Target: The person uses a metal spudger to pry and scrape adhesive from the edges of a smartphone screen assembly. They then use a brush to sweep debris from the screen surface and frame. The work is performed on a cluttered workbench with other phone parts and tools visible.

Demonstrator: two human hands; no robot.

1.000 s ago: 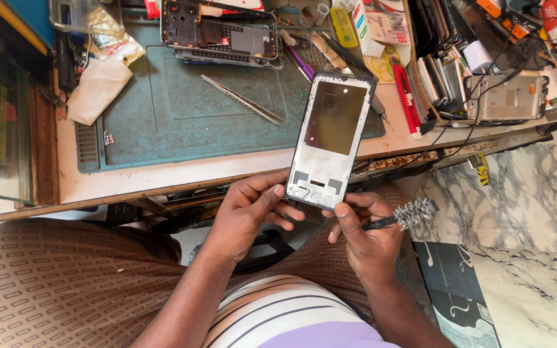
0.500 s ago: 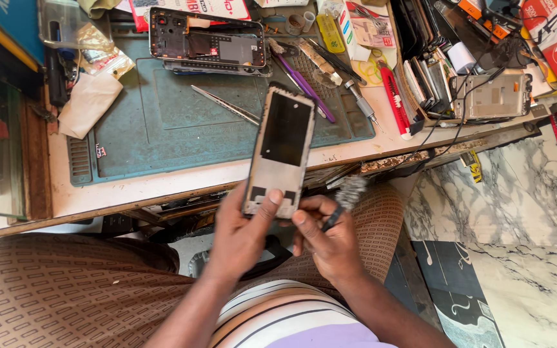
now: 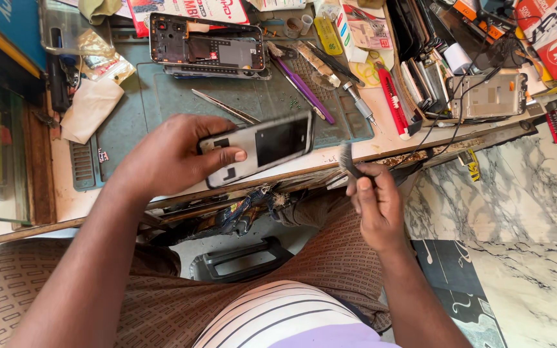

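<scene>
My left hand [image 3: 169, 158] grips a silver phone frame [image 3: 262, 148] with a dark screen opening, held flat and sideways over the front edge of the bench. My right hand [image 3: 375, 203] is closed on a small brush [image 3: 347, 160], its bristles pointing up just right of the phone frame and not touching it. Both hands hover above my lap, near the wooden bench edge.
A green work mat [image 3: 182, 106] covers the bench, with tweezers [image 3: 225, 107], a purple tool [image 3: 304, 87], a screwdriver [image 3: 359, 103] and an opened phone body [image 3: 207, 48] on it. Phone parts and wires [image 3: 485, 96] crowd the right side. Marble floor [image 3: 517, 193] lies to the right.
My left hand has turned the phone frame from upright to lying sideways and moved it left. My right hand with the brush has drawn away to the right.
</scene>
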